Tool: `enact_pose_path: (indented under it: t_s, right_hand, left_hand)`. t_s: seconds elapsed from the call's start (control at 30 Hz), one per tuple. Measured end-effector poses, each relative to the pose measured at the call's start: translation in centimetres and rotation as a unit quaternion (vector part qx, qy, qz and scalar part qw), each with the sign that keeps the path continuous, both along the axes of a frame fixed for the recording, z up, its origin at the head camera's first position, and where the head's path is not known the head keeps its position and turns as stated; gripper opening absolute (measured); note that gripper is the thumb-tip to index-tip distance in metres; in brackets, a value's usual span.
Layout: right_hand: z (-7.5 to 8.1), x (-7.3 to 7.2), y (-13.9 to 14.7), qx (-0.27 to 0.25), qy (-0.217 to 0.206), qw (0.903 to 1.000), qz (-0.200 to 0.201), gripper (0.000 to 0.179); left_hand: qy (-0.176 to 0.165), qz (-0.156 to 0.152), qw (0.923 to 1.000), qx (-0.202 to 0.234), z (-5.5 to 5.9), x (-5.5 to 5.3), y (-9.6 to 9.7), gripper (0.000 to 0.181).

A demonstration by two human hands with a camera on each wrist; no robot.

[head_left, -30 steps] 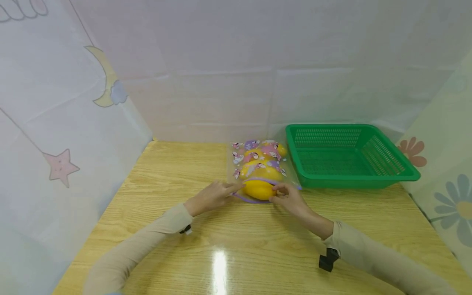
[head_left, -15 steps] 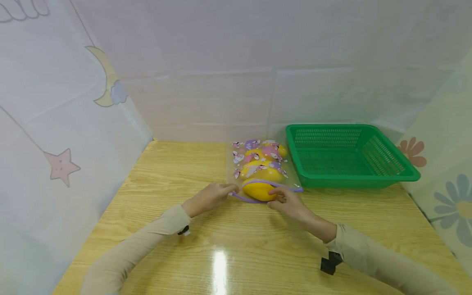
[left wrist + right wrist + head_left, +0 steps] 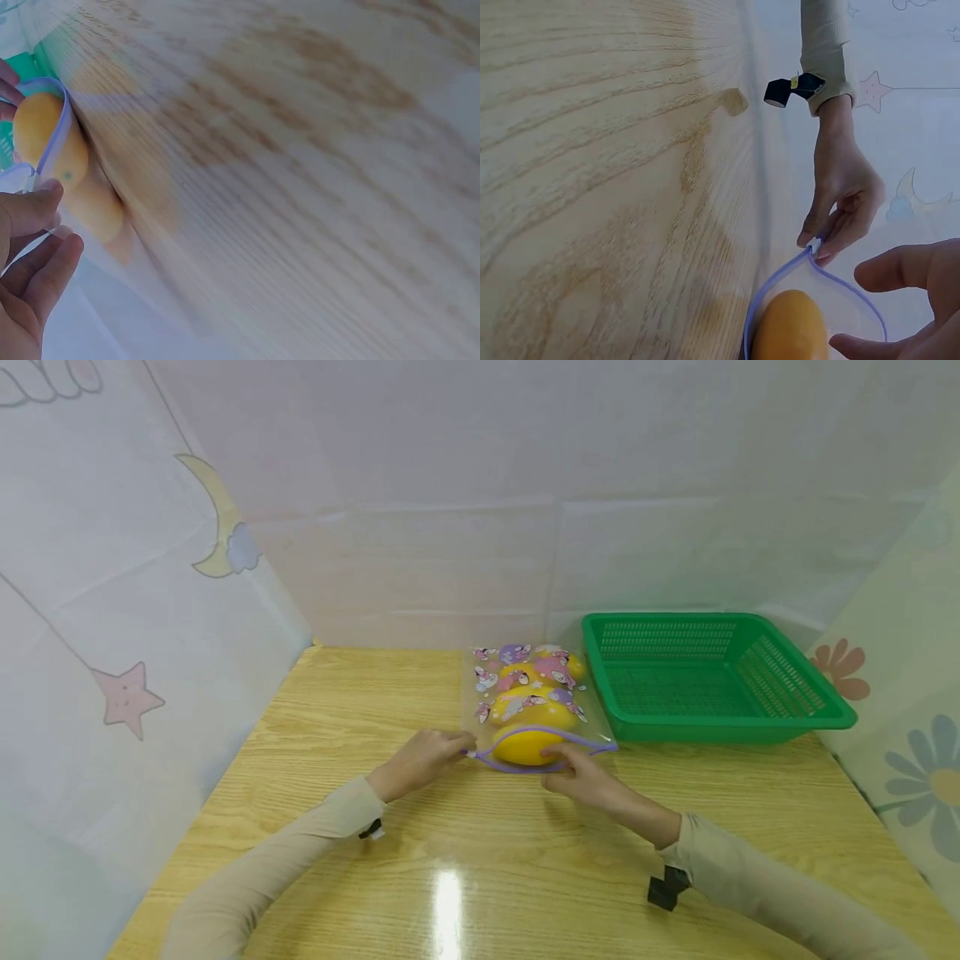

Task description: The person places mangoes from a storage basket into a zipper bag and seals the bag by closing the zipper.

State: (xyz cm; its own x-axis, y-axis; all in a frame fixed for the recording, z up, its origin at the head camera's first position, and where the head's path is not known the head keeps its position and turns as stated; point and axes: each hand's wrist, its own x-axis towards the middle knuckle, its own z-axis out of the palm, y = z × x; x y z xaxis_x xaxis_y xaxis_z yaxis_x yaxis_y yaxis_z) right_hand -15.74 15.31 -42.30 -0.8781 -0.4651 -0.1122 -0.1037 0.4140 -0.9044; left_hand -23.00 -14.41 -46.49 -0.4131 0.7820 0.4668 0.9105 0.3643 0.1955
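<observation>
A clear zip bag (image 3: pixel 480 693) printed with pink and purple cartoon figures lies on the table, its purple-edged mouth gaping toward me. Several yellow mangoes are inside; the nearest mango (image 3: pixel 517 747) shows at the mouth. My left hand (image 3: pixel 423 763) pinches the bag's left corner by the white zip slider (image 3: pixel 814 244), seen in the right wrist view. My right hand (image 3: pixel 588 785) is at the mouth's right side, its fingertips by the nearest mango. In the right wrist view its thumb and finger stand apart; whether they touch the bag's edge is hard to tell.
A green plastic basket (image 3: pixel 723 722) with slotted sides stands to the right, close beside the bag. Everything rests on a wooden table (image 3: pixel 360 893). Pale printed sheets (image 3: pixel 450 560) hang behind and at both sides.
My left hand has drawn back slightly left and now pinches the bag's corner. The right fingers have come off their hold on the nearest mango's right end. The mango sits a little deeper.
</observation>
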Motion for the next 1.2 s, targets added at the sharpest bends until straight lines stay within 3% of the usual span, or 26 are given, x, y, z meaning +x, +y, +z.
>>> enact_pose_path:
  t_s: [0.27,0.4,0.57,0.83,1.0,1.2]
  right_hand:
    - [0.2,0.1,-0.1,0.052,0.099,0.9937,0.014,0.046]
    - [0.3,0.0,-0.2,0.053,0.114,0.9918,0.021,0.042]
    - [0.4,-0.2,-0.5,0.057,0.139,0.9883,0.025,0.034]
    - [1.0,-0.7,-1.6,0.093,0.219,0.9712,-0.003,0.015]
    - [1.3,-1.0,-2.6,0.116,0.253,0.9603,-0.014,0.011]
    - [1.1,-1.7,-3.4,0.101,0.296,0.9495,-0.022,0.015]
  left_hand:
    - [0.004,0.012,0.9999,-0.011,-0.1,-0.2,-0.4,0.021]
    - [0.011,0.020,0.9995,-0.024,0.0,0.0,-0.6,0.018]
    - [0.011,0.015,0.9998,-0.008,-0.1,0.0,-0.6,0.019]
    - [0.014,0.010,0.9993,0.033,-0.1,0.1,-0.5,0.017]
    - [0.016,0.024,0.9993,0.025,-0.3,0.1,-0.6,0.010]
    - [0.014,0.051,0.9984,0.019,-0.5,0.1,-0.5,0.007]
